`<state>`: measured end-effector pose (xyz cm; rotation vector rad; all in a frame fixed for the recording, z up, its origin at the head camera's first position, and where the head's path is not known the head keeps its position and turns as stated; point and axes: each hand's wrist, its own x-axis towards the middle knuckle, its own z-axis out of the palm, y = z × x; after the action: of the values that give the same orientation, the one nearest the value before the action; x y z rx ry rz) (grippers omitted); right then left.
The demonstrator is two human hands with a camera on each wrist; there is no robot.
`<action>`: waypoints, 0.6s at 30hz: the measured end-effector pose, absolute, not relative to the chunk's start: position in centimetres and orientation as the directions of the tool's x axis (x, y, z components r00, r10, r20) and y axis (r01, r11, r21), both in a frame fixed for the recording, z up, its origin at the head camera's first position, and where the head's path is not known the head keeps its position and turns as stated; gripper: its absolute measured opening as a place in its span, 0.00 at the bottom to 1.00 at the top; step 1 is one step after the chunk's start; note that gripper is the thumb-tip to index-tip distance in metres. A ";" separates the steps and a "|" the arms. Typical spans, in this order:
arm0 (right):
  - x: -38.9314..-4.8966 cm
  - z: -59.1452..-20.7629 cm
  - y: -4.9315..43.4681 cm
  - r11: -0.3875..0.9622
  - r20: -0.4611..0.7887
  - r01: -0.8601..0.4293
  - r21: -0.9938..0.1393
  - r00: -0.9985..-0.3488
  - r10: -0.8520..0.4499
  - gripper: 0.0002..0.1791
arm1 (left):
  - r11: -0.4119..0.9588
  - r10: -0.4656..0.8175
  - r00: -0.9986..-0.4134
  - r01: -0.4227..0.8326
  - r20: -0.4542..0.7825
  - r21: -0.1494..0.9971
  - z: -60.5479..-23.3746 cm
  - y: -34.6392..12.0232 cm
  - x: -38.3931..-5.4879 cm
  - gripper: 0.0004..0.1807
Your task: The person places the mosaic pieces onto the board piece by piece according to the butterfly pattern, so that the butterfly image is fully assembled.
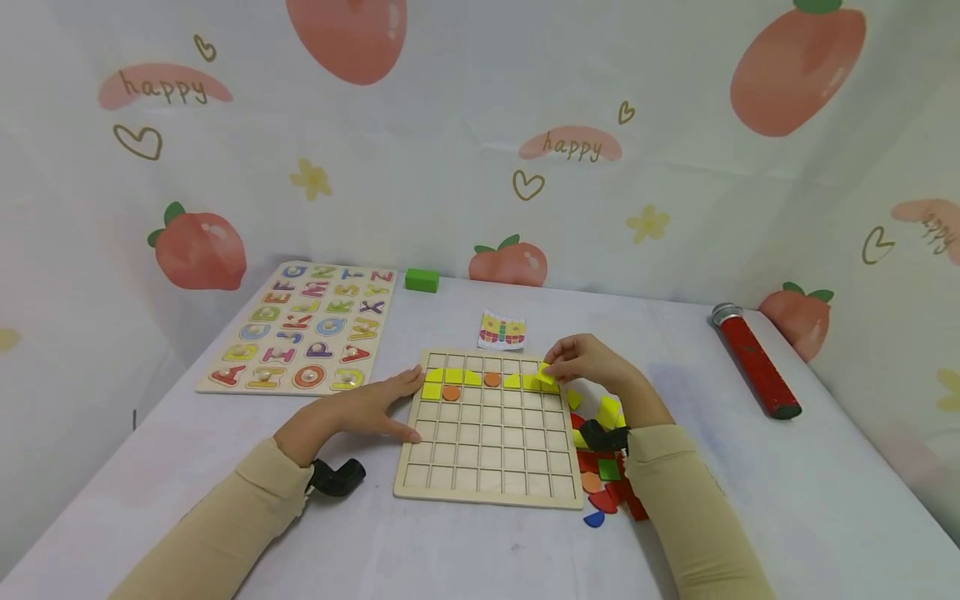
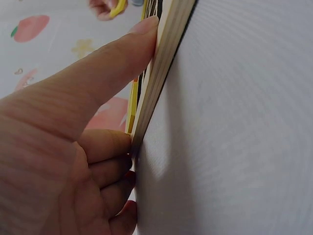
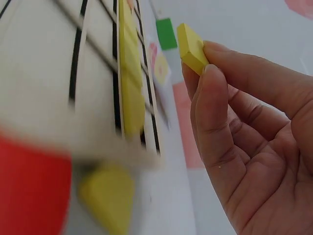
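A wooden grid board [image 1: 491, 458] lies flat before me, with yellow pieces and two orange ones set along its upper rows. My left hand [image 1: 358, 410] rests at the board's left side, thumb and fingertips touching the edge, fingers fairly straight. Above the board's upper right corner, my right hand [image 1: 600, 368] pinches a yellow square tile [image 3: 191, 48] between thumb and finger. In the right wrist view this tile is held clear of the grid, tilted. A small picture card [image 1: 502, 331] with a colourful pattern lies just behind the board.
Loose red, yellow, orange, green and blue pieces [image 1: 609, 471] lie right of the board, partly under my right wrist. An alphabet puzzle board [image 1: 300, 329] lies back left, near a green block [image 1: 422, 280]. A red microphone [image 1: 757, 362] lies at the right.
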<state>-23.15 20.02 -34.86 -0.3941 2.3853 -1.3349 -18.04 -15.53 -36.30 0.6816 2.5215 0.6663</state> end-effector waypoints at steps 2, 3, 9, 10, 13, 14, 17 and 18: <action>-23.3 -34.7 19.1 0.500 -0.189 -0.058 -0.864 -0.883 -0.430 0.11 | 0.760 0.558 -0.780 0.345 -0.281 0.551 -36.3 -15.5 -18.0 0.56; -23.3 -34.7 18.6 0.494 -0.192 -0.056 -0.868 -0.879 -0.437 0.11 | 0.759 0.559 -0.780 0.346 -0.280 0.552 -36.3 -15.5 -18.0 0.56; -23.7 -34.8 15.9 0.452 -0.202 -0.047 -0.891 -0.851 -0.486 0.10 | 0.756 0.560 -0.780 0.344 -0.278 0.558 -36.5 -15.6 -18.1 0.57; -23.7 -34.9 15.5 0.444 -0.201 -0.047 -0.895 -0.847 -0.493 0.10 | 0.755 0.560 -0.780 0.344 -0.277 0.558 -36.5 -15.6 -18.1 0.57; -23.9 -35.1 14.1 0.430 -0.193 -0.059 -0.901 -0.832 -0.519 0.11 | 0.758 0.558 -0.782 0.345 -0.278 0.554 -36.6 -15.6 -18.2 0.57; -23.9 -35.2 13.6 0.426 -0.193 -0.060 -0.903 -0.828 -0.526 0.11 | 0.759 0.558 -0.782 0.345 -0.278 0.552 -36.7 -15.6 -18.2 0.57; -23.9 -35.4 12.3 0.432 -0.201 -0.059 -0.900 -0.823 -0.532 0.10 | 0.760 0.557 -0.783 0.345 -0.277 0.551 -36.8 -15.6 -18.3 0.57; -23.8 -35.5 11.9 0.439 -0.203 -0.064 -0.896 -0.820 -0.534 0.10 | 0.761 0.555 -0.784 0.343 -0.278 0.551 -36.8 -15.6 -18.3 0.57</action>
<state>-23.82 11.88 -35.50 -0.5032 2.2330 -1.3618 -18.30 -15.57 -36.78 0.6816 2.5274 0.6732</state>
